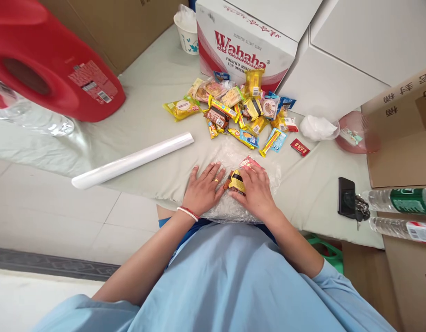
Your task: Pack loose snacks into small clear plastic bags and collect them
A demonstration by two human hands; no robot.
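A crinkled sheet of clear plastic (230,212) lies at the near edge of the covered table. My left hand (205,188) rests flat on its left part, fingers spread. On the sheet sit a yellow snack packet with a black band (237,180), a thin brown stick-shaped packet (228,180) and a pink-red packet (249,162). My right hand (256,191) lies over the right side of these packets, fingers stretched out and partly covering them. A heap of wrapped snacks (230,99) is spread just beyond the sheet.
A white roll of plastic film (133,161) lies to the left. Behind it stands a large red jug (60,69). A Wahaha box (243,46) backs the snacks. On the right are a pink bowl (354,138), a phone (346,196), keys (361,210) and bottles (406,200).
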